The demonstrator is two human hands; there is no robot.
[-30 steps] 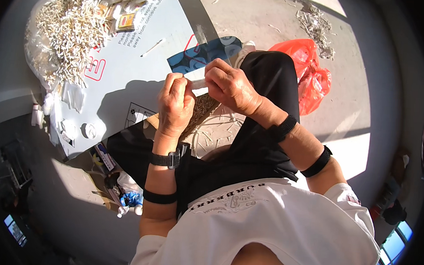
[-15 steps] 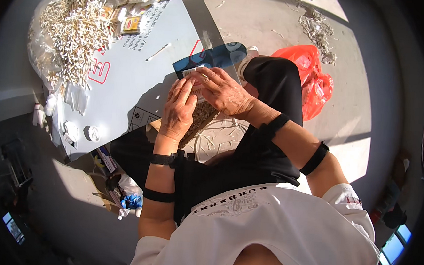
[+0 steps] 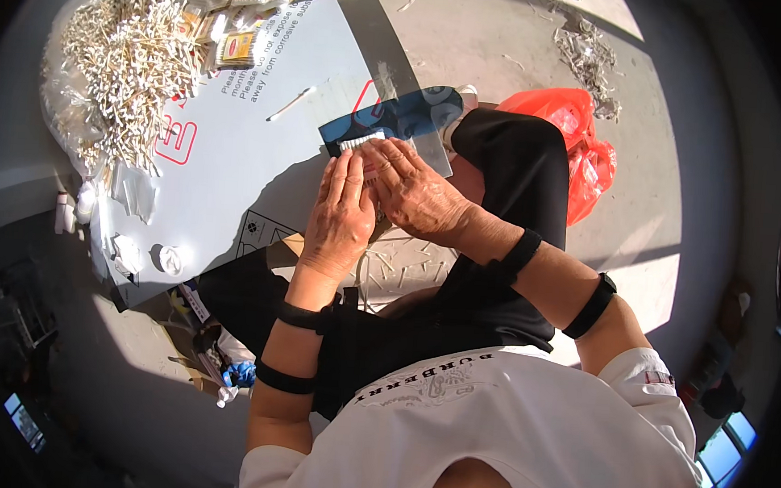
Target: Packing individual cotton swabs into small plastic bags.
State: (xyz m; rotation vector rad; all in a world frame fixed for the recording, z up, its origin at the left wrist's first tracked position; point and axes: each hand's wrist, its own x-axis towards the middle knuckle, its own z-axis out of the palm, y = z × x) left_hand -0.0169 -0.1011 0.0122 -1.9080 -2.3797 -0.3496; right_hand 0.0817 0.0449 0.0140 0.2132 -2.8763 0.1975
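Note:
Close together at the table's near right edge, my left hand (image 3: 343, 210) and my right hand (image 3: 416, 190) hold a small pack of cotton swabs (image 3: 359, 143) between them. A row of white swab tips shows beyond my fingertips, while most of the pack is covered by my fingers. My left fingers lie long and side by side along it; the right fingers bend over its other side. Just beyond the pack lies a clear, dark blue-banded plastic sheet (image 3: 398, 117). One loose cotton swab (image 3: 290, 104) rests on the grey tabletop (image 3: 235, 158).
A large clear bag of loose cotton swabs (image 3: 128, 67) stands at the table's far left, beside several filled swab packs (image 3: 239, 47). A white roll (image 3: 170, 260) sits near the left edge. On the floor are a red plastic bag (image 3: 583, 166) and scattered swabs (image 3: 398, 262).
My left hand has shifted a little right, its fingers now straighter and closer to the right hand. The row of swab tips shows more plainly. The box under my hands is more hidden.

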